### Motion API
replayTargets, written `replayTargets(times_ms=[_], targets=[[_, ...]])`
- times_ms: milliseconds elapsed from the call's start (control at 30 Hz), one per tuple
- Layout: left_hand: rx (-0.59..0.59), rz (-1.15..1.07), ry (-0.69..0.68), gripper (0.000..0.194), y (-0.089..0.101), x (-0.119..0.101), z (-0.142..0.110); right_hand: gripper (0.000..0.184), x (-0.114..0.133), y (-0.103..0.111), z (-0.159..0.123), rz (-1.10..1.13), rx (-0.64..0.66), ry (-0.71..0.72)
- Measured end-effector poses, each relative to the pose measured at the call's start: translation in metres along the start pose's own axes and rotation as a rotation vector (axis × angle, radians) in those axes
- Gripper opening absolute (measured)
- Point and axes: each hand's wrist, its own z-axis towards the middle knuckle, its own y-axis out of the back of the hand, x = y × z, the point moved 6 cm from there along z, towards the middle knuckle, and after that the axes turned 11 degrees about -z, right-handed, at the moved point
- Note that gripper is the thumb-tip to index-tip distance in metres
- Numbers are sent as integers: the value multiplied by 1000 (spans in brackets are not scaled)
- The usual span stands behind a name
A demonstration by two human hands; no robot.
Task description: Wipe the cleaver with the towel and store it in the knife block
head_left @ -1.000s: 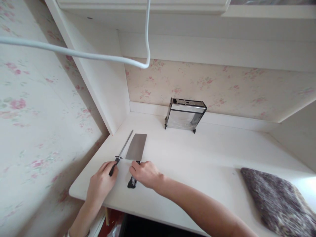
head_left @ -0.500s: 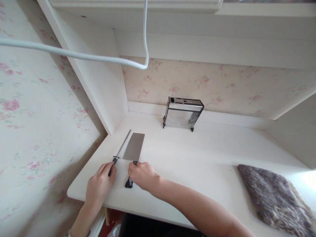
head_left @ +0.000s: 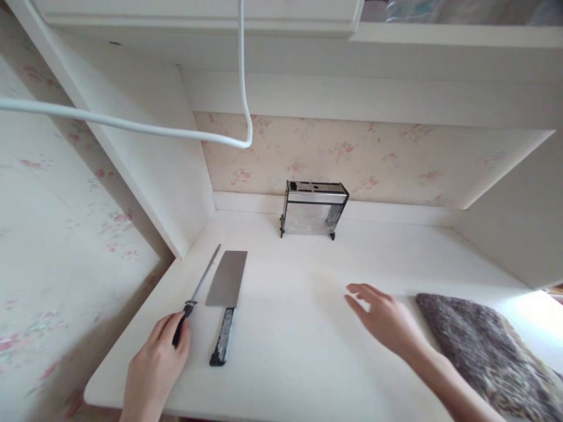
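My left hand (head_left: 156,366) is closed around the black handle of a honing steel (head_left: 200,284), whose thin rod lies on the white counter (head_left: 299,328) pointing away from me. A cleaver (head_left: 226,293) with a broad grey blade and a dark handle lies flat just right of the rod, with nothing touching it. My right hand (head_left: 387,319) hovers over the middle of the counter, fingers stretched out and empty, next to a mottled grey cloth (head_left: 484,351).
A shiny metal knife block (head_left: 313,208) stands against the floral back wall. A white cable (head_left: 132,123) hangs across the upper left. A white side panel (head_left: 145,158) bounds the counter on the left; a shelf runs overhead.
My right hand has let go of the cleaver's handle and moved right toward the grey cloth. The cleaver stays on the counter. My left hand keeps hold of the honing steel.
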Motion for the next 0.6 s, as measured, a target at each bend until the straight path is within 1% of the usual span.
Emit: replayTargets(times_ms=[33,67,133,167,200,233,267,333,367,433,467,533,600], targets=[[-42,-1,-20,21,4,0,0,42,-47,0,-9,-64,4,-142],[-82,-8,-49,21,8,-2,1,46,-89,-1,-21,-136,-2,-246],[-138,-39,-118,19,17,-11,0,52,-159,-11,-51,-269,49,-363],[-144,-70,-147,18,21,-18,-1,55,-186,-19,-68,-328,80,-447],[-132,-114,-172,18,22,-26,-3,57,-204,-29,-82,-362,101,-458],[-103,-162,-188,19,22,-36,-5,59,-215,-37,-93,-392,106,-448],[-64,-210,-199,23,20,-47,-8,61,-218,-46,-100,-408,113,-415],[23,-280,-217,32,11,-69,-16,61,-209,-56,-104,-391,128,-327],[54,-296,-215,36,6,-77,-21,61,-200,-58,-101,-368,143,-304],[74,-305,-198,39,-2,-87,-29,61,-175,-53,-88,-305,179,-308],[66,-312,-189,37,-5,-89,-32,61,-160,-48,-80,-271,196,-322],[40,-327,-184,32,-8,-88,-36,60,-120,-37,-62,-188,202,-301],[12,-347,-192,28,-8,-85,-38,58,-67,-28,-45,-83,189,-193]])
